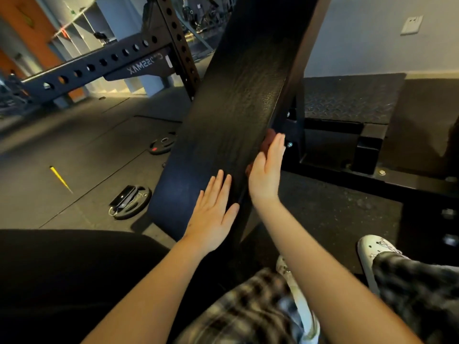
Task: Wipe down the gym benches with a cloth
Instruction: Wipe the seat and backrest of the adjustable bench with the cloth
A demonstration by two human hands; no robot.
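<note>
A long black padded bench (pixel 231 115) runs from near my knees up and away through the middle of the view. My left hand (pixel 213 212) lies flat on the pad's near end, fingers straight and together. My right hand (pixel 268 172) presses flat against the bench's right side edge, fingers straight. A reddish-brown cloth (pixel 267 142) shows under and past my right hand's fingers, between the palm and the pad's edge; most of it is hidden.
A black steel rack (pixel 104 63) with holes stands at the left rear. Two weight plates (pixel 131 202) (pixel 162 145) lie on the rubber floor, one with a phone on it. A diamond-plate platform (pixel 347 100) and frame sit right. My white shoes (pixel 375 249) are below.
</note>
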